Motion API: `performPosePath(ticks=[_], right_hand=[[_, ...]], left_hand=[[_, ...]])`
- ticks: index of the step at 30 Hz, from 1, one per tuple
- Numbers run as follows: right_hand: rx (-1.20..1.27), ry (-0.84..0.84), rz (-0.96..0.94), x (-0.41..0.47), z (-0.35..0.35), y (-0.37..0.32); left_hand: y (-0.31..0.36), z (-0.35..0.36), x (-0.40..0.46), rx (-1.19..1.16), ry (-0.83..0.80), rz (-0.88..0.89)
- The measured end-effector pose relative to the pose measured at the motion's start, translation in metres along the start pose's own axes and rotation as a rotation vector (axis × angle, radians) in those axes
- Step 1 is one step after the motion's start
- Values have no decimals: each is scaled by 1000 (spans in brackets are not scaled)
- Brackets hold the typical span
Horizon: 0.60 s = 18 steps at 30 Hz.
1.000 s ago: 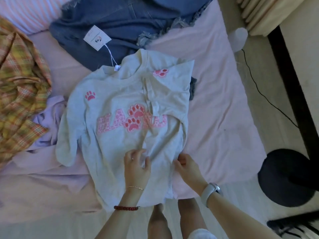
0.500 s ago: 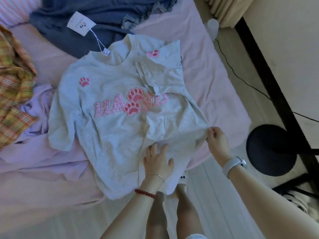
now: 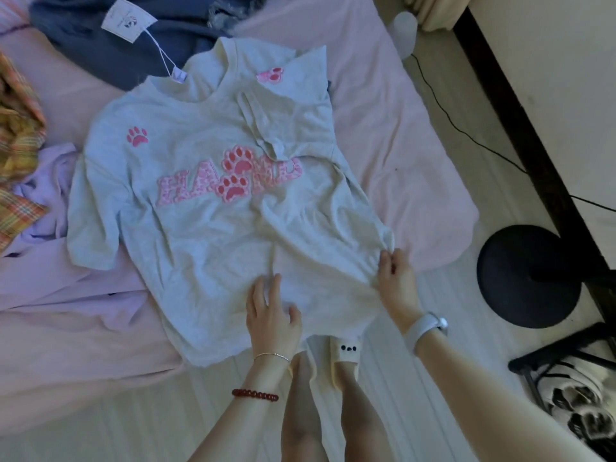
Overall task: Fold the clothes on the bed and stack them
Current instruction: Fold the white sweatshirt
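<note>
- The grey T-shirt (image 3: 200, 235) with pink paw prints lies face up on the pink bed (image 3: 400, 145), its hem hanging just over the near edge; a second ago its right side was folded inward, and now the lower right part is spread out again
- The right hand (image 3: 395, 281) has moved from the middle of the hem out to the shirt's lower right corner, where its fingers pinch the fabric and draw it sideways
- The left hand (image 3: 271, 315) has slid down a little and rests flat on the lower middle of the shirt, fingers spread, pinning it
- The right sleeve (image 3: 286, 105) is still folded across the chest, covering the end of the lettering
- My reading: this is smoothing before the real fold, so the task is barely begun
- Blue denim garment (image 3: 110, 48) with a white hang tag (image 3: 128, 23), a lilac garment (image 3: 50, 208) and a plaid shirt (image 3: 16, 135) wait unfolded; no stack shows
</note>
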State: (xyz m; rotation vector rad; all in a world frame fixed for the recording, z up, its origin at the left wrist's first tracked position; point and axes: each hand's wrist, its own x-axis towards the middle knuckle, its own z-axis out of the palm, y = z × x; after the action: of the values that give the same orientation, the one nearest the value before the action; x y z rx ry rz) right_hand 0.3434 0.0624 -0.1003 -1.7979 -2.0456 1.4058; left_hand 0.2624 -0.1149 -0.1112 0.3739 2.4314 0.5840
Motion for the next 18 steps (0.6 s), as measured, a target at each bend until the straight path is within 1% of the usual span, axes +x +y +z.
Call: performPosePath(ticks=[2, 5, 6, 7, 8, 10, 11, 13, 16, 17, 18], right_hand=[[-175, 24, -60, 15, -34, 3], [-545, 155, 45, 25, -55, 5], [-646, 164, 6, 21, -51, 2], [-721, 136, -92, 13, -42, -2], [-770, 88, -239, 3, -30, -4], [-839, -19, -536, -15, 0, -6], [-869, -91, -619, -24, 14, -10], [-912, -239, -721, -37, 40, -25], [-931, -315, -818, -40, 79, -42], [-928, -344, -831, -41, 88, -48], [-913, -365, -843, -43, 97, -55]], left_hand=[[0, 1, -2, 19, -29, 2], [-6, -5, -5, -30, -47, -42], [-8, -9, -6, -70, -24, -72], [-11, -14, -8, -118, 14, -125], [-15, -19, -9, -181, 70, -200], [-34, -32, -7, -304, 201, -399], [-47, -39, -4, -340, 252, -489], [-79, -51, 5, -372, 295, -631], [-110, -59, 24, -388, 231, -794], [-112, -58, 30, -420, 230, -794], [-109, -60, 34, -472, 253, -749]])
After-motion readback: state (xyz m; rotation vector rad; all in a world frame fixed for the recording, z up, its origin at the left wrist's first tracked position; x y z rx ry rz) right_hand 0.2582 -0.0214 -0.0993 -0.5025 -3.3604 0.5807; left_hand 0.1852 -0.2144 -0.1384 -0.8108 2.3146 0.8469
